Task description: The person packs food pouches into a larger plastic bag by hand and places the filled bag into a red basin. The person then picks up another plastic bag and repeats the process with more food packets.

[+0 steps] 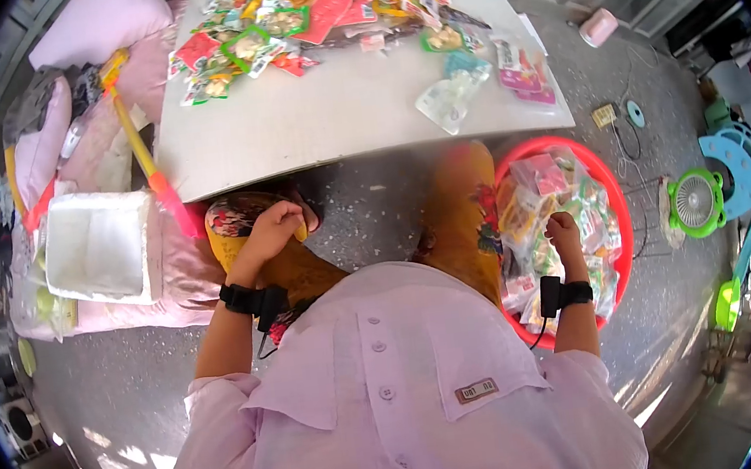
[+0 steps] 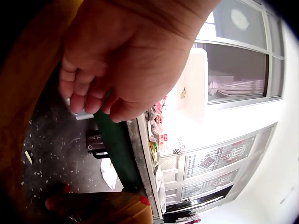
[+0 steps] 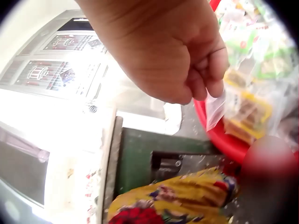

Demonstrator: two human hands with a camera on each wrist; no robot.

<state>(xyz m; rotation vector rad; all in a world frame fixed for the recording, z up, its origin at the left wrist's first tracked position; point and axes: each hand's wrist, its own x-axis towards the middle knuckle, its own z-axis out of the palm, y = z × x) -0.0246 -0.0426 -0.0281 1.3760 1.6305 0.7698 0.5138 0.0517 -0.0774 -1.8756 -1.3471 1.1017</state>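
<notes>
My left hand (image 1: 271, 231) is over the left thigh in its yellow flowered trousers (image 1: 301, 271), fingers loosely curled and holding nothing. In the left wrist view these fingers (image 2: 83, 91) hang beside the table edge. The right hand (image 1: 565, 236) hovers over a red tub (image 1: 614, 198) of snack packets (image 1: 522, 218), its fingers loosely bent. Close below the right fingertips (image 3: 215, 87), in the right wrist view, lies a clear packet edge (image 3: 215, 112); yellow-edged packets (image 3: 247, 112) are beside it inside the rim.
A white table (image 1: 290, 133) stands in front, with a heap of colourful snack packets (image 1: 323, 13) at its back. Nearer its right corner are a clear packet (image 1: 452, 96) and a pink one (image 1: 519, 74). A white foam box (image 1: 99, 247) sits left; a green fan (image 1: 696, 203) stands right.
</notes>
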